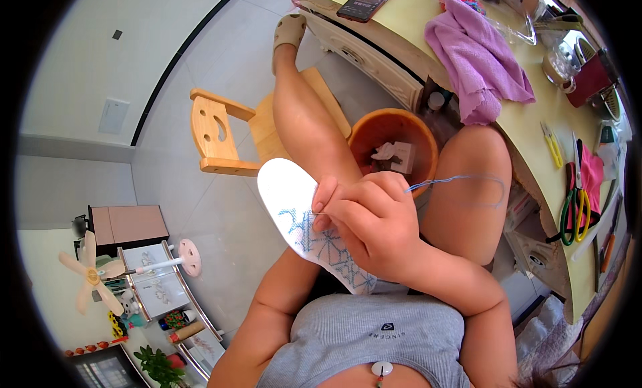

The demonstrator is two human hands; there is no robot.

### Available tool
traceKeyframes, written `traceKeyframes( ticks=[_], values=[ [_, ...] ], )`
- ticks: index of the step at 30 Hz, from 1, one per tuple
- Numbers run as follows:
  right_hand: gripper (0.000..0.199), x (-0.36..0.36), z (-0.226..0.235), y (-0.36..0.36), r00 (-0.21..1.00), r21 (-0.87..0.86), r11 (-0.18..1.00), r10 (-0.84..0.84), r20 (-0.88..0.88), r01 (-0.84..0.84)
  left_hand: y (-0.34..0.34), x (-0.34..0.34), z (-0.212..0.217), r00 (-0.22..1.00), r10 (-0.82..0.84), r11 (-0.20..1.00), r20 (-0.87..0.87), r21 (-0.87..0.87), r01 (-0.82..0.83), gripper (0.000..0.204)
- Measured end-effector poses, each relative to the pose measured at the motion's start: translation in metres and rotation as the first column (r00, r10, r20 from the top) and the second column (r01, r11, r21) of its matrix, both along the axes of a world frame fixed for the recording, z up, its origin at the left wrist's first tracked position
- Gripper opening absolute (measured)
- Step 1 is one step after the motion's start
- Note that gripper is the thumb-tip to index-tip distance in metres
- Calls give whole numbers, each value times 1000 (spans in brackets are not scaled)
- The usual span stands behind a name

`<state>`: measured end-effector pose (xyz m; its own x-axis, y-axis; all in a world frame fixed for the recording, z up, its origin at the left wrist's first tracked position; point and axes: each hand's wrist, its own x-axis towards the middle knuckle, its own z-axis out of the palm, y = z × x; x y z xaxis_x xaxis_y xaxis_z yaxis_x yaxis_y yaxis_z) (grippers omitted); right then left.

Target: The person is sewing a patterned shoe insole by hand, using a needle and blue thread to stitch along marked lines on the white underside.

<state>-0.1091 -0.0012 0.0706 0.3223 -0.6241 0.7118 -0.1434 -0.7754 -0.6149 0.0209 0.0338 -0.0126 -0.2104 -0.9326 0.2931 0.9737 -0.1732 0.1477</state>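
Observation:
A white insole-shaped piece of fabric [281,187] with a blue stitched pattern is held tilted over my lap. My left hand [325,192] reaches behind it, and its fingertips curl round the edge to grip it; most of that hand is hidden. In front of the piece, my right hand [382,221] is closed in a pinch on a thin needle [321,213], whose tip lies close to my left fingertips. Blue thread [438,180] trails from my right hand and loops over my right thigh.
An orange-brown bucket [428,130] with scraps stands between my legs. My left leg rests across a wooden chair [217,134]. On the table [401,20] at right lie a phone [366,3], a purple cloth [471,53], scissors [575,211] and yellow-handled snips [552,146].

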Motion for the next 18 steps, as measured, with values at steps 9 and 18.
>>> traceKeyframes(
  ticks=[9,18],
  values=[
    [18,4,-2,2,1000,-32,999,1,-31,-2,16,7,-6,961,95,974,258,173,-143,19],
    [19,4,-3,1,1000,-19,1000,-10,-30,10,21,12,-12,932,119,963,343,187,-192,22]
  ],
)
